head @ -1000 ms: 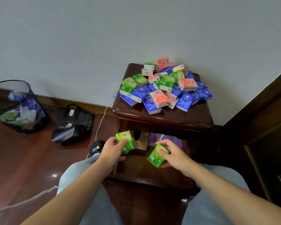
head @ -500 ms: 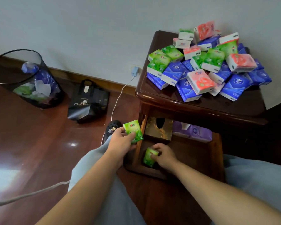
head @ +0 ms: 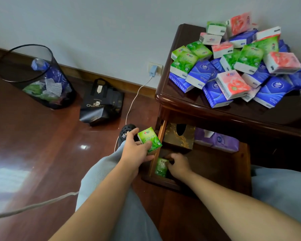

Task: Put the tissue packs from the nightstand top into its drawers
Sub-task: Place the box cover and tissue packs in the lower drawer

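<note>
Two green tissue packs are in hand. From the head view, the left hand (head: 135, 150) grips one green pack (head: 149, 139) just above the open drawer (head: 240, 164) edge. The right hand (head: 178, 165) closes on another green pack (head: 162, 166) down inside the drawer's front-left corner. Many packs (head: 233, 66) lie heaped on the nightstand (head: 189, 105) top.
</note>
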The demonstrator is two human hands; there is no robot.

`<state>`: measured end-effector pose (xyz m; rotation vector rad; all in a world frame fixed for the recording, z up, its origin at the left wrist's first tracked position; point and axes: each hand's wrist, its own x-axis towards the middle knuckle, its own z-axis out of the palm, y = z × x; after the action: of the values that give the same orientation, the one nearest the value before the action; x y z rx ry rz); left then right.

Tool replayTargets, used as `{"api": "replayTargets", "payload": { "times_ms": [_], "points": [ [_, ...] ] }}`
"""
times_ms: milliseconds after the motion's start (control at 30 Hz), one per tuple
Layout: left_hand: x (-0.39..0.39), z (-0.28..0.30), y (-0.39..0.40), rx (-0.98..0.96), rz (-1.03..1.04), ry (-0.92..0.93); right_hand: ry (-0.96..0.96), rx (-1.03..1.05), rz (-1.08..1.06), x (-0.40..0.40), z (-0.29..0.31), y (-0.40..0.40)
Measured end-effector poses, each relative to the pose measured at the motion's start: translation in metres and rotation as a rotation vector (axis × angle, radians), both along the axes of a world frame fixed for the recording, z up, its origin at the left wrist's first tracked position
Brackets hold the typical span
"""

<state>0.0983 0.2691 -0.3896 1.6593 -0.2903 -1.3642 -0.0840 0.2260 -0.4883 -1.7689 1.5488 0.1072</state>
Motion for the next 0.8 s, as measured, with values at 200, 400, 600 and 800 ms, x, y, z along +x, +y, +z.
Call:
{"api": "replayTargets", "payload": {
  "times_ms": [200,400,600,800],
  "points": [
    [-0.008,0.009,0.001,-0.039,-0.040,-0.066,-0.005,-0.004,-0.050,-0.016,0.033,-0.010],
    [-0.027,0.015,0.003,-0.019,-0.182,-0.096,-0.624,0.242,-0.321,-0.027,0.077,-0.014],
    [-0.046,0.012,0.008,-0.004,-0.334,-0.122,-0.608,0.228,-0.127,-0.043,0.088,-0.011],
    [-0.036,-0.007,0.004,0.153,-0.427,-0.492,-0.248,0.123,-0.187,-0.061,0.054,-0.004]
  ]
}}
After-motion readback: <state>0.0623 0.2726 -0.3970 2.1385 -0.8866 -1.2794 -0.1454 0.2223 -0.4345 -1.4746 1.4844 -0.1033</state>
